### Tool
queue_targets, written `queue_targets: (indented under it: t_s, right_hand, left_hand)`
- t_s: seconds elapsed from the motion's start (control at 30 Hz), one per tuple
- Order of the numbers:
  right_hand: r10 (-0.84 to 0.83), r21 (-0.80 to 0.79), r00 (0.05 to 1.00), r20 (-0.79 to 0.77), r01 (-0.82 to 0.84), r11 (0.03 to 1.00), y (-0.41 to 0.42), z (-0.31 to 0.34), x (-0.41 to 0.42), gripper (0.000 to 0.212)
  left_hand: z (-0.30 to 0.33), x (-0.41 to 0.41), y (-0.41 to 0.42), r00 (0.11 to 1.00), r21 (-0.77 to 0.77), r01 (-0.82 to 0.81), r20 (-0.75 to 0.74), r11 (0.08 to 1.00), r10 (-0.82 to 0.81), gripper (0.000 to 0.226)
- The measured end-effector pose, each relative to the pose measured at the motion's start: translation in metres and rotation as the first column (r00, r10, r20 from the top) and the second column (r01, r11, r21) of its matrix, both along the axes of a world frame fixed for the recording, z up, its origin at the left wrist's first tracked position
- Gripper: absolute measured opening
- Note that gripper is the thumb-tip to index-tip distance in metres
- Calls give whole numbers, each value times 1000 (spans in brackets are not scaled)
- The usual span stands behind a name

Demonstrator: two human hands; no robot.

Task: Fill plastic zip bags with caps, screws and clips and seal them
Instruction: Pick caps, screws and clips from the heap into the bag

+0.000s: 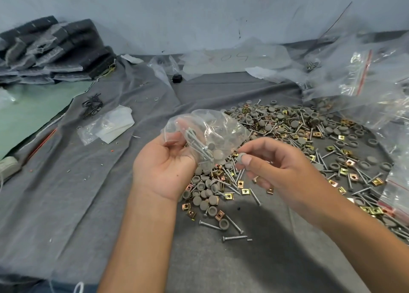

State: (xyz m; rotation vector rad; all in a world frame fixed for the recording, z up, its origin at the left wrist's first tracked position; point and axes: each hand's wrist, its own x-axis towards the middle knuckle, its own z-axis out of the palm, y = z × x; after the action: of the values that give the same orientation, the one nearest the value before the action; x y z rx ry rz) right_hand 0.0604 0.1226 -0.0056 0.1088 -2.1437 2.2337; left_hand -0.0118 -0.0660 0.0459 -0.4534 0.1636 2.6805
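Fingertips point(245, 160) of my right hand point(274, 168) pinch one grey cap point(240, 156); the zip bag point(208, 135), gripped in my left hand point(163, 168), gapes at ten o'clock, just beside.

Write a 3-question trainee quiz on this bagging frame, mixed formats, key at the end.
1. True or false: the clear plastic zip bag in the left hand already holds silver metal screws and round grey plastic caps.
2. What does the right hand pinch at its fingertips? A) a gold metal clip B) a round grey cap C) a screw
3. Fill in: the loose pile of caps, screws and gold square clips lies on a grey ____.

Key: 1 true; 2 B; 3 cloth.
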Motion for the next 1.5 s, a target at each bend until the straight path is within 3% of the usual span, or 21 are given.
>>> queue_targets:
  t_s: [0.07, 0.2, 0.3, 0.4, 0.5, 0.57, 0.6, 0.63, 0.67, 0.7, 0.77, 0.9, 1.0, 1.1, 1.23, 1.4, 1.5]
  right_hand:
    - [-12, -90, 1000, 6, 12, 996, 4, 0, -2, 16]
    - [-44, -268, 998, 38, 53, 962, 11, -1, -7, 19]
    - [13, -218, 999, 47, -3, 976, 12, -2, -6, 29]
    - [107, -148, 994, 29, -102, 984, 8, -3, -2, 39]
    - [-83, -130, 996, -35, 78, 988, 12, 4, -3, 27]
    - [-266, -140, 962, -54, 257, 956, 23, 10, -2, 18]
    - [-326, -125, 942, -77, 316, 941, 28, 13, 0, 16]
    - [-365, -90, 923, -122, 356, 930, 31, 16, 2, 14]
    - [-384, -44, 905, -186, 382, 923, 34, 20, 4, 13]
    - [-384, 0, 886, -259, 398, 917, 34, 22, 5, 11]
    - [-351, 78, 848, -397, 412, 908, 30, 28, 9, 10]
    - [-196, 344, 769, -609, 478, 808, 23, 32, 14, 16]
    - [-60, 523, 730, -681, 542, 658, 22, 29, 18, 24]
    - [-43, 564, 723, -689, 573, 594, 23, 27, 20, 28]
    - [-38, 531, 668, -743, 623, 574, 20, 27, 18, 20]
    - [-113, 504, 700, -705, 606, 615, 20, 30, 17, 17]
    - [-221, 542, 813, -538, 535, 648, 39, 27, 15, 11]
  left_hand:
    - [2, 0, -4, 1000, 58, 26, 7, 998, -26, 24]
    - [-4, 0, -2, 999, -12, 33, -31, 999, -33, 23]
    - [-5, 0, 1, 997, -157, 9, -73, 988, -21, 27]
    - [-5, 3, 4, 983, -183, 34, -170, 983, -66, 33]
    - [-5, 5, 5, 943, -423, 9, -297, 906, -148, 36]
    - [-1, 12, 10, 884, -651, -155, -427, 744, -190, 30]
    - [-1, 16, 12, 823, -761, -288, -507, 582, -256, 28]
    - [-3, 19, 14, 736, -816, -450, -569, 363, -367, 26]
    - [-5, 23, 17, 641, -778, -614, -590, 133, -491, 26]
    - [-9, 26, 20, 552, -666, -745, -583, -38, -596, 26]
    - [-15, 29, 28, 448, -483, -855, -503, -190, -739, 31]
    - [-21, 35, 43, 379, -418, -879, -323, -228, -867, 34]
    - [-20, 39, 49, 364, -423, -879, -299, -220, -882, 33]
    - [-18, 39, 49, 374, -450, -868, -311, -212, -873, 33]
    - [-15, 40, 50, 365, -472, -863, -336, -180, -868, 24]
    - [-18, 39, 52, 378, -481, -858, -361, -177, -853, 25]
    - [-19, 35, 48, 450, -531, -831, -463, -168, -763, 33]
